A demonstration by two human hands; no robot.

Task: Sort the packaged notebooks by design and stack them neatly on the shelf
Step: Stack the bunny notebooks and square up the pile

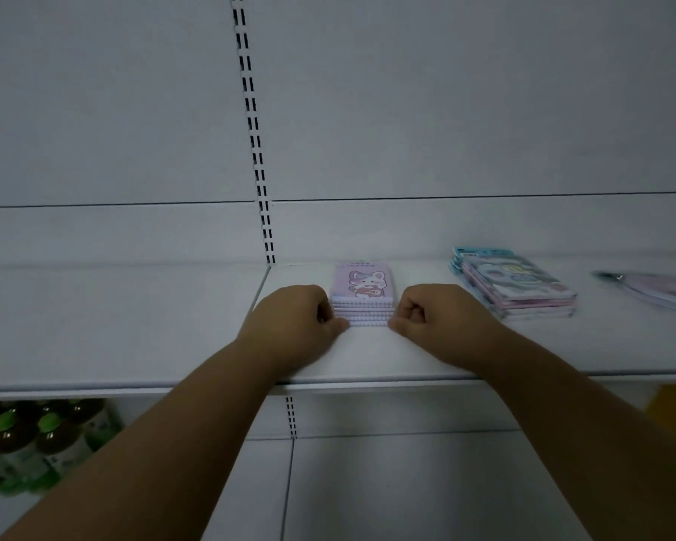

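A: From the head camera, the left hand [295, 320] and right hand [432, 320] each grip a side of the pink notebook stack [363, 296], which sits on the shelf [172, 345].

B: Squaring it up, likely. Next the blue-edged stack [518, 283] to the right probably needs the same alignment.

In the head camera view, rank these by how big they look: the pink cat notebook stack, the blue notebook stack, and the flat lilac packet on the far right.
1. Blue notebook stack
2. Lilac packet, cut off by the frame edge, so unsure
3. Pink cat notebook stack
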